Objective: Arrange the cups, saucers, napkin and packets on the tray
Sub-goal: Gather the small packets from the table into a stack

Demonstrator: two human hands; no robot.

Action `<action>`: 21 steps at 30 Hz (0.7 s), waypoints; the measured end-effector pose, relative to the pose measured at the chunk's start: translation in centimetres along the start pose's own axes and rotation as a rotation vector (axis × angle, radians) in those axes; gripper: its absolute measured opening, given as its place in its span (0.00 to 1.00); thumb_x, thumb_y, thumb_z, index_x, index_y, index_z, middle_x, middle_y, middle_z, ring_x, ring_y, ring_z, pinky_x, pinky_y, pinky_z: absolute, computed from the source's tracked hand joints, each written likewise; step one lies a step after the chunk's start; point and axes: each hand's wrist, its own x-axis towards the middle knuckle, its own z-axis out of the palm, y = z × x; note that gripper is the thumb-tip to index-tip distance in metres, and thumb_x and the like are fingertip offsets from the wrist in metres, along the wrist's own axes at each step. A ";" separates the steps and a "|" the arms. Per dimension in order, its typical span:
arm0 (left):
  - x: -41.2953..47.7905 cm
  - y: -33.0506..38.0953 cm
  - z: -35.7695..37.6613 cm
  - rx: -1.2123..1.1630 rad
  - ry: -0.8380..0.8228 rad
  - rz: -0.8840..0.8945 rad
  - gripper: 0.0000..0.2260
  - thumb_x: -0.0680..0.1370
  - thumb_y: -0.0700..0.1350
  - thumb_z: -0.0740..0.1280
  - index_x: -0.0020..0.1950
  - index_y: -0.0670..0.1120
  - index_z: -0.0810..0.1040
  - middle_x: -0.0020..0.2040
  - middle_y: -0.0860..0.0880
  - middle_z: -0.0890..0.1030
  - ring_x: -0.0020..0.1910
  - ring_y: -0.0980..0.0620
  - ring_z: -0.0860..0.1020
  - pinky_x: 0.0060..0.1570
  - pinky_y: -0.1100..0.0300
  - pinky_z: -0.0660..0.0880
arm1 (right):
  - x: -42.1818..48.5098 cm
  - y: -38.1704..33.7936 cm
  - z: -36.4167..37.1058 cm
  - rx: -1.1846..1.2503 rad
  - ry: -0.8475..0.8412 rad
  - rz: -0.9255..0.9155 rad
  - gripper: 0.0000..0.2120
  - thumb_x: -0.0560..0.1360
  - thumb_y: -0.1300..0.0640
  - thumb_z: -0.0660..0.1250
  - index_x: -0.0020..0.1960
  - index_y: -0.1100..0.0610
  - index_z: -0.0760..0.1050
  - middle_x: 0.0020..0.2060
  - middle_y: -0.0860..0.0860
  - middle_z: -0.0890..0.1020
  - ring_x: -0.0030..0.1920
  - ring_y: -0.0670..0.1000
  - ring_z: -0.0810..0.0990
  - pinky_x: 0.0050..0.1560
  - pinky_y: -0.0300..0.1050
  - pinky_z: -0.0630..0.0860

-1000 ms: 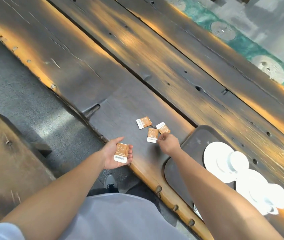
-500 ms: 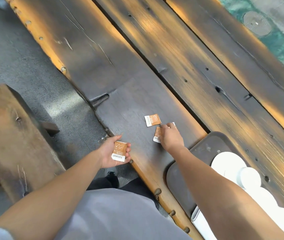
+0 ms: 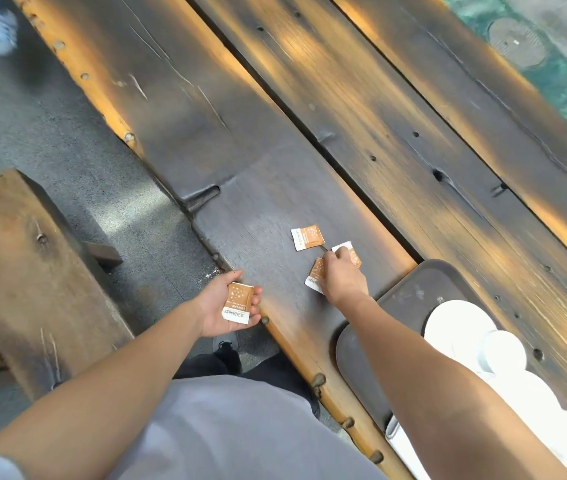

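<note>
Orange-and-white paper packets [image 3: 307,237] lie near the dark wooden table's [image 3: 396,133] near edge, beside the dark tray [image 3: 413,296]. Right hand [image 3: 342,278] fingers press on two. Left hand [image 3: 223,306] fingers curl around another packet [image 3: 238,303].

You are standing at what reads as a café or tea-house seating area, possibly semi-outdoor. The evidence: a long table [image 3: 361,140] built of heavy, dark-stained rustic planks with worn orange edges and visible peg heads; a matching rough wooden bench [image 3: 15,271] beside it; a grey, gritty floor [image 3: 50,150] like paving or concrete. A dark serving tray [image 3: 410,299] carries white saucers [image 3: 448,327] and cups [image 3: 503,351], and branded single-serve packets [image 3: 308,237] lie on the table, as served with hot drinks. Beyond the table lies a teal patterned surface [image 3: 552,64], too blurred to identify.
</note>
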 end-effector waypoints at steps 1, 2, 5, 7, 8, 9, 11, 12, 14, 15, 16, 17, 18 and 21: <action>0.0 0.0 -0.1 0.002 0.000 0.003 0.25 0.81 0.59 0.58 0.42 0.39 0.81 0.36 0.44 0.77 0.31 0.47 0.76 0.38 0.53 0.80 | -0.3 -0.1 0.0 -0.002 0.002 0.003 0.15 0.74 0.63 0.63 0.60 0.59 0.69 0.58 0.55 0.67 0.50 0.61 0.77 0.42 0.49 0.71; -0.1 0.0 -0.1 0.005 0.001 0.006 0.25 0.81 0.59 0.58 0.42 0.39 0.81 0.36 0.44 0.78 0.31 0.47 0.76 0.38 0.53 0.80 | -0.5 -0.1 0.0 -0.004 0.003 0.005 0.14 0.74 0.64 0.63 0.59 0.59 0.69 0.58 0.55 0.67 0.48 0.61 0.77 0.42 0.49 0.71; -0.1 0.0 0.0 0.023 -0.001 0.009 0.26 0.81 0.59 0.57 0.42 0.40 0.81 0.36 0.44 0.78 0.31 0.47 0.76 0.37 0.53 0.79 | -1.3 0.0 -0.1 -0.014 -0.001 -0.001 0.10 0.73 0.66 0.61 0.53 0.57 0.68 0.56 0.55 0.69 0.45 0.61 0.75 0.41 0.49 0.69; -0.2 -0.1 0.2 0.043 -0.003 0.006 0.25 0.81 0.59 0.57 0.42 0.40 0.80 0.36 0.44 0.78 0.31 0.47 0.75 0.35 0.54 0.79 | -1.8 0.1 -0.1 -0.024 -0.004 -0.003 0.10 0.73 0.67 0.61 0.51 0.57 0.68 0.55 0.54 0.70 0.45 0.60 0.74 0.41 0.48 0.69; -0.3 -0.2 0.4 0.053 -0.006 0.003 0.25 0.81 0.59 0.56 0.43 0.40 0.80 0.37 0.44 0.77 0.32 0.47 0.75 0.35 0.54 0.78 | -2.1 0.2 -0.1 -0.025 -0.001 -0.002 0.10 0.73 0.67 0.61 0.52 0.57 0.69 0.55 0.54 0.70 0.46 0.60 0.75 0.41 0.48 0.69; -0.4 -0.2 0.6 0.060 -0.011 0.000 0.25 0.82 0.59 0.56 0.44 0.40 0.79 0.37 0.44 0.77 0.32 0.47 0.75 0.35 0.54 0.78 | -2.3 0.3 -0.1 -0.023 0.001 0.000 0.10 0.73 0.67 0.61 0.53 0.57 0.70 0.55 0.54 0.71 0.48 0.61 0.76 0.41 0.48 0.69; -0.5 -0.2 0.9 0.068 -0.022 -0.008 0.24 0.82 0.59 0.56 0.44 0.40 0.78 0.37 0.44 0.77 0.32 0.47 0.75 0.34 0.55 0.78 | -2.8 0.4 -0.1 -0.018 0.009 0.005 0.10 0.74 0.66 0.62 0.54 0.58 0.72 0.55 0.54 0.71 0.49 0.60 0.77 0.41 0.48 0.69; -0.6 -0.2 1.0 0.078 -0.027 -0.010 0.24 0.82 0.59 0.56 0.45 0.41 0.78 0.37 0.44 0.77 0.32 0.47 0.75 0.35 0.55 0.78 | -3.1 0.5 -0.1 -0.017 0.016 0.006 0.10 0.75 0.65 0.61 0.54 0.58 0.72 0.54 0.54 0.71 0.49 0.60 0.77 0.41 0.48 0.70; -0.6 -0.1 1.3 0.102 -0.032 -0.007 0.24 0.82 0.59 0.56 0.45 0.41 0.78 0.37 0.44 0.77 0.32 0.47 0.75 0.36 0.54 0.78 | -3.7 0.6 -0.1 -0.019 0.027 0.008 0.10 0.75 0.66 0.61 0.55 0.58 0.73 0.54 0.54 0.72 0.49 0.60 0.76 0.42 0.48 0.71; -0.6 -0.1 1.3 0.109 -0.033 -0.005 0.24 0.82 0.60 0.55 0.45 0.41 0.78 0.37 0.44 0.77 0.32 0.47 0.75 0.36 0.54 0.78 | -4.0 0.6 0.0 -0.017 0.027 0.009 0.11 0.75 0.66 0.61 0.56 0.57 0.73 0.55 0.54 0.72 0.49 0.60 0.76 0.43 0.48 0.72; -0.6 0.0 1.4 0.118 -0.034 -0.005 0.24 0.82 0.60 0.55 0.45 0.41 0.78 0.37 0.44 0.77 0.32 0.47 0.75 0.36 0.54 0.78 | -4.3 0.7 0.0 -0.011 0.026 0.013 0.13 0.75 0.67 0.61 0.57 0.57 0.73 0.55 0.54 0.72 0.50 0.59 0.77 0.44 0.48 0.73; -0.6 0.1 1.4 0.127 -0.035 -0.003 0.24 0.82 0.60 0.55 0.45 0.41 0.78 0.37 0.44 0.77 0.32 0.47 0.76 0.36 0.54 0.78 | -4.6 0.6 -0.1 -0.003 0.026 0.017 0.14 0.75 0.67 0.62 0.58 0.56 0.74 0.55 0.54 0.72 0.51 0.59 0.77 0.46 0.49 0.74; -0.6 0.2 1.4 0.139 -0.039 0.000 0.24 0.82 0.60 0.55 0.45 0.41 0.78 0.37 0.44 0.77 0.31 0.47 0.76 0.36 0.54 0.78 | -4.8 0.6 -0.1 0.005 0.028 0.021 0.14 0.74 0.66 0.62 0.58 0.56 0.74 0.56 0.53 0.72 0.52 0.59 0.77 0.47 0.49 0.75; -0.6 0.4 1.2 0.167 -0.035 0.004 0.24 0.82 0.60 0.56 0.45 0.41 0.78 0.36 0.44 0.78 0.31 0.47 0.76 0.37 0.53 0.77 | -5.5 0.2 -0.2 0.018 0.026 0.021 0.14 0.75 0.66 0.63 0.59 0.56 0.74 0.56 0.54 0.72 0.53 0.59 0.77 0.50 0.51 0.77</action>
